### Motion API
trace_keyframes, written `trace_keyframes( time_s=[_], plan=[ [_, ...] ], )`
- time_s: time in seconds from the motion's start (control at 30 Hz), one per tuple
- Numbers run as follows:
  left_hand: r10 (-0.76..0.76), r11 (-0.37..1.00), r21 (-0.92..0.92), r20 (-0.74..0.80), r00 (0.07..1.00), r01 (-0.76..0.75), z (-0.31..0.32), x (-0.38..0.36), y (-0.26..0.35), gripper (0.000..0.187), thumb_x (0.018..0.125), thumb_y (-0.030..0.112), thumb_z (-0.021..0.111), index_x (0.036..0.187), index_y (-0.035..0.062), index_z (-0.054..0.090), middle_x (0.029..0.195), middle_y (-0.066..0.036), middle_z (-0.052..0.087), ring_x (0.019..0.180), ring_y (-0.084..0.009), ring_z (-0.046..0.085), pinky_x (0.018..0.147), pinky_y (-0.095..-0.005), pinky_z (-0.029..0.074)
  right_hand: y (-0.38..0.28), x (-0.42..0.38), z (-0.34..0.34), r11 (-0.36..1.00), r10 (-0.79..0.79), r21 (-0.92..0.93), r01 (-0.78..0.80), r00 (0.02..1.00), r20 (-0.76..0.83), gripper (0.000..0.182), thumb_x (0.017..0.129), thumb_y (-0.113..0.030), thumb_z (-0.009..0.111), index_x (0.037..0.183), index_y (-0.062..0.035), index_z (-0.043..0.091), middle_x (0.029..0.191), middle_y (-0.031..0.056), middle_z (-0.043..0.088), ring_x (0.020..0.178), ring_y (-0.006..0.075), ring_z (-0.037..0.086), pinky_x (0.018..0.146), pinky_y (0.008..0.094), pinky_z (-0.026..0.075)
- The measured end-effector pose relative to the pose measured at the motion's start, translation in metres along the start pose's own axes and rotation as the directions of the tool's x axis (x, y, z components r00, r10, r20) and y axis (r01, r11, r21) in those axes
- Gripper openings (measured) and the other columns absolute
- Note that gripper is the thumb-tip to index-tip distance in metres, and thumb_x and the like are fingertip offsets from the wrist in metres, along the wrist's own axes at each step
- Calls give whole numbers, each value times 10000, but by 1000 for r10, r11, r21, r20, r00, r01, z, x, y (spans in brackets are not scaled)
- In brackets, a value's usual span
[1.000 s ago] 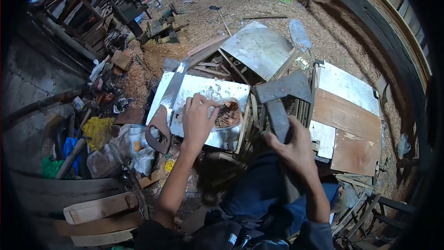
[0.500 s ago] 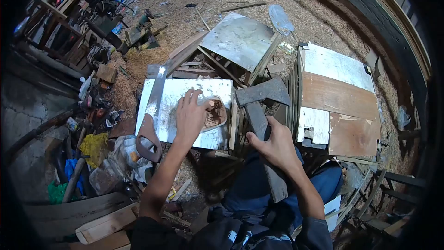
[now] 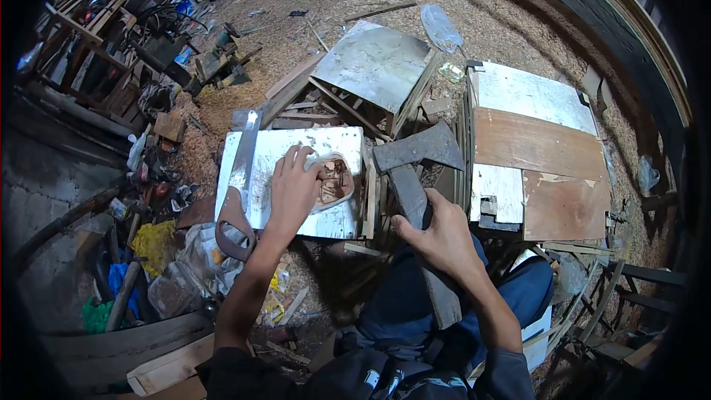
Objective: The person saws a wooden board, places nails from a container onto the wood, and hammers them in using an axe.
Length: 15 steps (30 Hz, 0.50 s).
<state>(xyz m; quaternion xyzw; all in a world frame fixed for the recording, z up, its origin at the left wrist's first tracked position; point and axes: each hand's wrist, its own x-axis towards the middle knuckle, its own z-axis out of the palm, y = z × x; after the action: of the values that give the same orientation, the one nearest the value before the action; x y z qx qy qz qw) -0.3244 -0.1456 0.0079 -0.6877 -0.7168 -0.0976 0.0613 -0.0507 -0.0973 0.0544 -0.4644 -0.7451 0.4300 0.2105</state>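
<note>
Workshop floor (image 3: 511,22) covered in sawdust; stacked wooden frames (image 3: 89,7) at upper left, plywood panels (image 3: 541,155) at right, dark curved timber (image 3: 629,52) along the edge.

Left hand (image 3: 294,189) rested on plastic container (image 3: 335,180) of nails, on white board (image 3: 296,178). Right hand (image 3: 443,235) gripped axe (image 3: 416,170) by its handle, head far. Handsaw (image 3: 235,192) lay left on the board.
</note>
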Motion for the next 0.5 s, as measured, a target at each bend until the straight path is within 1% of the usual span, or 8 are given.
trace_keyframes(
  time_s=[0.1,0.2,0.3,0.4,0.5],
  plan=[
    [21,1000,7,24,999,-21,4,2,-2,142,739,125,733,880,111,718,1215,-86,572,1252,-305,464,1013,-424,385,1,-2,-1,1000,2,12,-2,1000,2,618,772,-354,745,1070,158,573,779,330,650,786,451,680,723,470,545],
    [47,998,30,-4,999,-47,3,4,0,156,738,152,745,889,113,729,1198,-87,578,1234,-301,476,1001,-421,390,1,-3,-1,1000,6,14,-6,1000,-1,613,771,-355,746,1068,154,575,777,329,649,787,451,680,723,470,546],
    [13,1000,9,-43,999,-13,11,3,-1,141,741,174,752,861,104,728,1193,-85,581,1226,-299,482,995,-421,394,-1,-4,-1,1000,21,-3,-21,1000,6,615,769,-358,750,1069,150,576,777,328,650,783,447,681,721,467,547],
    [33,999,-13,7,999,-33,12,8,0,125,745,170,750,844,98,727,1204,-85,582,1227,-302,483,994,-422,397,-8,-6,-2,1000,18,-11,-18,1000,1,616,770,-357,752,1076,148,575,778,325,651,773,444,681,718,466,549],
    [63,998,-1,19,998,-63,12,10,2,118,745,163,745,835,89,726,1216,-86,584,1225,-306,484,994,-424,397,-5,-8,1,1000,-5,9,5,1000,-7,613,774,-354,753,1084,144,574,776,320,652,763,443,680,712,470,549]
  ],
)
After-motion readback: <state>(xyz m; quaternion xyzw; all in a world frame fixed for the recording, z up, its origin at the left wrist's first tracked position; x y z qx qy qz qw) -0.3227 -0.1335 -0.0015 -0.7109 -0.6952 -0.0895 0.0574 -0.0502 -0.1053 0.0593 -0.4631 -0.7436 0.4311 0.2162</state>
